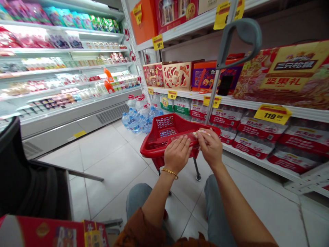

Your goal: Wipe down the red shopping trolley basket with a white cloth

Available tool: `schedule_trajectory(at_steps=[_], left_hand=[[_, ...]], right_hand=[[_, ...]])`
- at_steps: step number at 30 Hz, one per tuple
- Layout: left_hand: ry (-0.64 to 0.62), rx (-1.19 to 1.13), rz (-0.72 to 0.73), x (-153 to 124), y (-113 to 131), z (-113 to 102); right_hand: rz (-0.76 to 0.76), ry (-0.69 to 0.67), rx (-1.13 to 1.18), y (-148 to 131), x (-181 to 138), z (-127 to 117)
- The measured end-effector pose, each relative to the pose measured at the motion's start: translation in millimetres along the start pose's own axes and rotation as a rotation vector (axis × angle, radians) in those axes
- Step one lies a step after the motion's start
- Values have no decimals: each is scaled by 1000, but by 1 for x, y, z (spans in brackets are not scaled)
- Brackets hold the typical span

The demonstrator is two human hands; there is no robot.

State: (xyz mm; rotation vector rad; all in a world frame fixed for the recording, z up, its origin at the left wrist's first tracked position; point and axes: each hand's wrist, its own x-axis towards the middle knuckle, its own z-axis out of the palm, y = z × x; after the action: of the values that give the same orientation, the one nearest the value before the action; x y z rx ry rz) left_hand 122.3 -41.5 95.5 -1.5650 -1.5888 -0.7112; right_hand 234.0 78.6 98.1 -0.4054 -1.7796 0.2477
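My left hand (177, 152) and my right hand (210, 145) are both raised in front of me over the near rim of a red wheeled shopping basket (154, 142). Together they hold a small flat red packet (191, 137) with a pale end near my right fingertips. My left fingers are curled over its left part, and a gold bangle sits on that wrist. My right fingers pinch the packet's pale right end. The basket's grey pull handle (241, 34) rises up to the right. My knees in blue jeans show below.
Shelves on the right carry gift boxes (177, 75), yellow price tags and packs of bottled water (253, 128). Large water bottles (138, 120) stand on the floor behind the basket. A chilled display case (64, 68) fills the left. A dark cart (31, 181) and red box (46, 233) lie near left.
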Motion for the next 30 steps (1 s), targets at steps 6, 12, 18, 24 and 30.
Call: schedule_trajectory(at_steps=[6,12,18,24,30], left_hand=[[-4,-19,6,-3,-4,-2],[10,-30,14,-5,-10,-5],[5,-43,5,-6,-12,-8],[13,-37,8,-5,-13,-10],[25,-27,22,-6,-17,-11]], right_hand=[[-96,-84,-16,-17,-16,19],[-121,-82,-88,-1,-13,15],[-149,-35,-131,9,-9,10],[-129,-21,-183,17,-9,5],[-83,-15,-184,34,-8,-1]])
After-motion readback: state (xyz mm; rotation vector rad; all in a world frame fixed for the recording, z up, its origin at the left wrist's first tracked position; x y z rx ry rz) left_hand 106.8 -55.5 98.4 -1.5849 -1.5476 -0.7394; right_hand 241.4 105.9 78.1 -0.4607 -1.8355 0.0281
